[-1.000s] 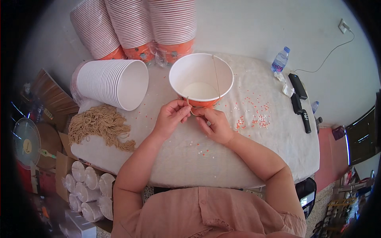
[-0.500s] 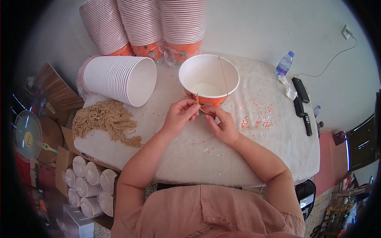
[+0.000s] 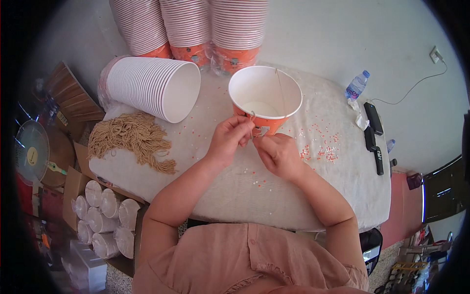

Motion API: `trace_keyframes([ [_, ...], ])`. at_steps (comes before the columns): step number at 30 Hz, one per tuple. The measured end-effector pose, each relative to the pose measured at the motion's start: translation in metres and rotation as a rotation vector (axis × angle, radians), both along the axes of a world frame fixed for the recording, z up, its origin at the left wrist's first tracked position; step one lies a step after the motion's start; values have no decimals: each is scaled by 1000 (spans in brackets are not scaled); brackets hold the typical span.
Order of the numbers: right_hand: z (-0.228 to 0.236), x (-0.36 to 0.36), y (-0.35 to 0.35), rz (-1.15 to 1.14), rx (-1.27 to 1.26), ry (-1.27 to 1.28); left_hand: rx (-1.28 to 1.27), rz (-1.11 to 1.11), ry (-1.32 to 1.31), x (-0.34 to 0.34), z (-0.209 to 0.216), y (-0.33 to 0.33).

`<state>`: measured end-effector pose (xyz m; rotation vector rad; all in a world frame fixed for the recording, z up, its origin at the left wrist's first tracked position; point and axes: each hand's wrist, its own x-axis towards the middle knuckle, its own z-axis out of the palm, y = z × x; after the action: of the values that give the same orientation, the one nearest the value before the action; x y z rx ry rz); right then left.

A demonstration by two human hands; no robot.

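An orange paper bucket (image 3: 267, 127) with a white rim stands upright on the table in front of me. A thin tan cord (image 3: 280, 89) comes through its far rim and runs down across the inside toward the near right. At the bucket's near side, my left hand (image 3: 229, 139) pinches the cord where it loops at the rim. Close beside it, my right hand (image 3: 280, 154) is closed with the fingers pressed together at the cord's end, which they mostly hide. To the left lies a heap of tan cords (image 3: 132, 139).
Nested white buckets (image 3: 142, 85) lie on their side at the left, with tall stacks (image 3: 240, 24) behind. Orange and white paper dots (image 3: 320, 152) are scattered on the table. A bottle (image 3: 357, 84) and black devices (image 3: 373, 117) sit at the right. A carton (image 3: 73, 193) of wrapped white cups stands lower left.
The view has shifted slightly. My hands have drawn in closer at the bucket's near side, and the right fingers have curled in more tightly around the cord.
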<state>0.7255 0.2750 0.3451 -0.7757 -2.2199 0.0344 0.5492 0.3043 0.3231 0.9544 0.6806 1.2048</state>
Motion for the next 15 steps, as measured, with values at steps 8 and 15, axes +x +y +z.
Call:
trace_keyframes([
  [8,26,-2,-14,70,-52,-141,13,56,134,-11,16,10],
  [15,21,1,-14,5,-14,-279,160,115,272,-3,16,15],
])
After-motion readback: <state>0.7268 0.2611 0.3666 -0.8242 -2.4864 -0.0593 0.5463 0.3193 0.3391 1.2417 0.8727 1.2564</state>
